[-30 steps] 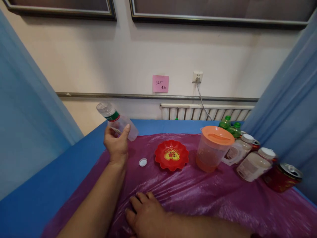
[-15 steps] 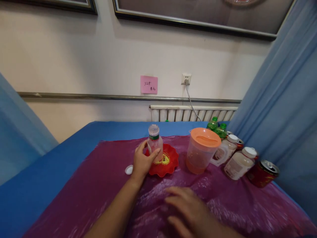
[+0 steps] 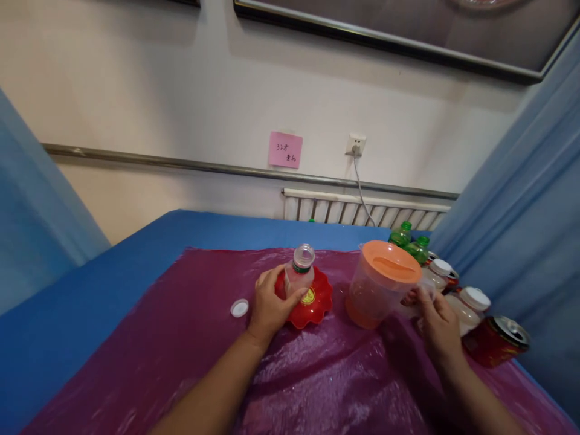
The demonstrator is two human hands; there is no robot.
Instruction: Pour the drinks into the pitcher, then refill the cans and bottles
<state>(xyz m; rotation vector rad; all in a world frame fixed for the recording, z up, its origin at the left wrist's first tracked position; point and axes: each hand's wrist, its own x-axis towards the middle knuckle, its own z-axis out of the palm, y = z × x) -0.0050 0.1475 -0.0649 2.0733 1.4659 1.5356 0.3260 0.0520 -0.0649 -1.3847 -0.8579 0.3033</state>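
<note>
My left hand (image 3: 272,302) is closed round a clear, uncapped bottle (image 3: 301,270) with a green band below its mouth. The bottle stands in a red scalloped plate (image 3: 322,302) with a yellow design. To the left of that hand, a white cap (image 3: 239,308) lies on the purple plastic sheet. My right hand (image 3: 437,317) grips the handle of a translucent pitcher (image 3: 374,290), which has an orange lid and some orange-tinted liquid low inside. The pitcher is slightly tilted to the left, and I cannot tell whether its base touches the sheet.
At the right stand white-capped bottles (image 3: 473,305), green bottles (image 3: 419,248) and a red can (image 3: 496,341). The purple sheet (image 3: 181,326) covers much of the blue table (image 3: 136,260). A blue curtain (image 3: 521,193) borders the right side, with a radiator (image 3: 335,208) behind.
My right hand has moved right from over the sheet and taken hold of the pitcher's handle. My left hand stays on the bottle. The view has shifted slightly.
</note>
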